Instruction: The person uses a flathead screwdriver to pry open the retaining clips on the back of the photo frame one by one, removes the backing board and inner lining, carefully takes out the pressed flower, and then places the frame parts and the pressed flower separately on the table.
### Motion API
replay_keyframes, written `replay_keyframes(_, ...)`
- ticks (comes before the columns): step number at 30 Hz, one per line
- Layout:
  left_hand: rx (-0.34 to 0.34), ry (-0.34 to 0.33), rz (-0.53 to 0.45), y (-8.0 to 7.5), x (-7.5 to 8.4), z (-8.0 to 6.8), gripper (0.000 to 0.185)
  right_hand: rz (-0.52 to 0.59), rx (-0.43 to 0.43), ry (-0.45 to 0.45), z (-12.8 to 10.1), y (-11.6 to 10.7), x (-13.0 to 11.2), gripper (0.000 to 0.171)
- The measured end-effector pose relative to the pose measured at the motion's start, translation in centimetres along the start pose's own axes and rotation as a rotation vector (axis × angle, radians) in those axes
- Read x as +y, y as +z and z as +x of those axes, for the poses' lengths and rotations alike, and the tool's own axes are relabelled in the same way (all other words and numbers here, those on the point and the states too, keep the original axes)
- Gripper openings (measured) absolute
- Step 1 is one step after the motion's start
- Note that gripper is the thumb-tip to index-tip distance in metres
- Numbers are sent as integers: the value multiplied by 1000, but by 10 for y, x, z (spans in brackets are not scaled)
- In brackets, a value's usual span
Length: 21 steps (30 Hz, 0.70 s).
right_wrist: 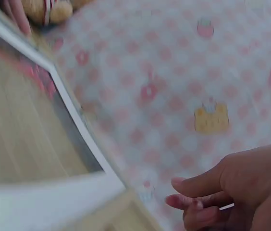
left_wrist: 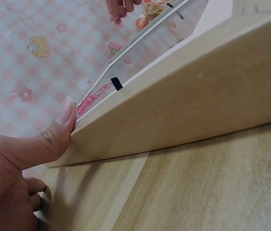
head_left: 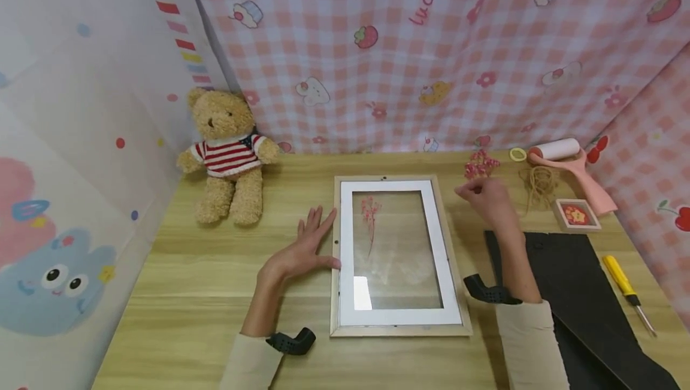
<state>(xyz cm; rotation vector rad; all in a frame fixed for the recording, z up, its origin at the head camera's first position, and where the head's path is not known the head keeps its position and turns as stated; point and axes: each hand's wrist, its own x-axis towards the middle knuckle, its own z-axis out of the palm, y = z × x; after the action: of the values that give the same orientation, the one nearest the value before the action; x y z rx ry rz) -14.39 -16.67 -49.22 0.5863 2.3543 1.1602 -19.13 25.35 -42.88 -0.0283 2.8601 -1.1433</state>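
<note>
The left hand point(head_left: 302, 249) lies flat, fingers straight, thumb against the picture frame point(head_left: 396, 258) on the surface point(head_left: 188, 282); the frame holds a pink sprig point(head_left: 370, 216). The right hand point(head_left: 485, 198), fingers loosely curled and holding nothing, hovers near dried flowers point(head_left: 481, 165).

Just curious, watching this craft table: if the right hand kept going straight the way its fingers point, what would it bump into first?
Most likely the small bunch of pink dried flowers, lying just beyond the right hand toward the back of the table. Past that is the pink checked cloth. Depth is hard to judge, so the hand might pass slightly beside the flowers.
</note>
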Motion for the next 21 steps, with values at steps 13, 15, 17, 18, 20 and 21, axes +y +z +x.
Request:
replay_keyframes(13,32,23,-24,6,-36,16,134,-147,-174,-15,-33,87,-92,24)
replay_keyframes(15,28,15,-22,6,-31,15,132,-182,-190,-17,-34,104,-99,21)
replay_keyframes(17,21,4,-16,5,-22,11,130,-212,-201,-18,-34,118,-101,20)
replay_keyframes(18,19,2,-19,6,-21,11,131,-224,-201,-12,-35,123,-102,20)
replay_keyframes(20,20,-2,-20,7,-22,11,132,-251,-197,-10,-35,132,-103,22)
replay_keyframes(21,20,1,-18,7,-22,11,132,-266,-193,-9,-35,135,-103,23)
